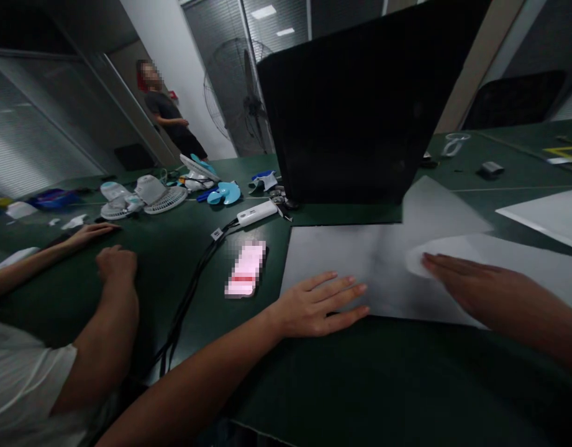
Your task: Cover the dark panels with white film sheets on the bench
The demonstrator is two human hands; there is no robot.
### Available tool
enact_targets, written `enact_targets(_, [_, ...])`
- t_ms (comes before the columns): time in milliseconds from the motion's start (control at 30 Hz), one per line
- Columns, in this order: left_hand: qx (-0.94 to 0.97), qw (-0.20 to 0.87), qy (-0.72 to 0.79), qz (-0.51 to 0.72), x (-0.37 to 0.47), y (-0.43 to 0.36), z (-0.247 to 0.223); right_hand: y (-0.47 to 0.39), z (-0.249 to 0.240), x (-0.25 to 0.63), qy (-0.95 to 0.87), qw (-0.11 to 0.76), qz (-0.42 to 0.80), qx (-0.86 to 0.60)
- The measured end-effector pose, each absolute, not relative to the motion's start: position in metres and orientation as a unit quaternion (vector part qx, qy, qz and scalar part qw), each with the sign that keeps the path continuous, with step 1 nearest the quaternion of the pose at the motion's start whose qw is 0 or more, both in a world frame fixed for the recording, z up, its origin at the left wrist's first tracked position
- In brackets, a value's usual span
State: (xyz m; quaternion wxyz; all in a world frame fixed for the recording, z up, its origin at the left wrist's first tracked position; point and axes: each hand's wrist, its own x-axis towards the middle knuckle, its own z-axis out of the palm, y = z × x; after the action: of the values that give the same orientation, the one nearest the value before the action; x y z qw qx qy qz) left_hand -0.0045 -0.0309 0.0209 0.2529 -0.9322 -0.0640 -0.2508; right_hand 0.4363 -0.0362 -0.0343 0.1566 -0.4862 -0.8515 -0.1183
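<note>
My left hand (320, 305) lies flat with its fingers spread on the left front part of a grey-white sheet or board (341, 254) on the green table. Farther right, my right hand (472, 282) reaches in from the side, slightly blurred, its fingers together and stretched out over white paper (453, 248). Its fingertips touch a pale piece on the sheet, which I cannot make out clearly. A translucent paper flap (435, 208) rises behind my right hand.
A large black panel (360, 112) stands behind the sheet. A phone (246, 270), a white power strip (256, 213) and black cables (192, 285) lie left. Another person's arm (113, 310) rests beyond them. Fan parts (164, 200) are farther back; more paper (551, 214) lies right.
</note>
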Motion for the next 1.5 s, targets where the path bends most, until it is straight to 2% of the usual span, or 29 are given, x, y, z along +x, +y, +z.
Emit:
enact_targets(100, [-0.924,0.271,-0.053,-0.266,-0.004,-0.034,0.024,-0.042,-0.022,0.362,-0.901,0.102,-0.089,-0.412])
enact_targets(300, [-0.933,0.251,-0.058,-0.251,-0.004,-0.034,0.019,-0.044,-0.012,0.304,-0.898,0.102,-0.041,-0.426])
enact_targets(533, [-0.95,0.205,-0.146,-0.184,-0.007,-0.033,0.011,-0.044,-0.013,0.296,-0.903,0.099,-0.06,-0.414])
enact_targets(733, [-0.953,0.197,-0.161,-0.167,-0.008,-0.033,0.013,-0.046,-0.016,0.313,-0.902,0.103,-0.058,-0.416])
enact_targets(967, [-0.942,0.217,-0.125,-0.225,-0.007,-0.033,0.013,-0.05,-0.018,0.327,-0.894,0.092,-0.082,-0.431])
enact_targets(1300, [-0.919,0.263,-0.104,-0.276,-0.006,-0.033,0.017,-0.056,0.0,0.292,-0.898,0.137,-0.229,-0.349])
enact_targets(1500, [-0.927,0.25,-0.113,-0.256,-0.007,-0.033,0.016,-0.062,-0.015,0.287,-0.907,0.125,-0.193,-0.353])
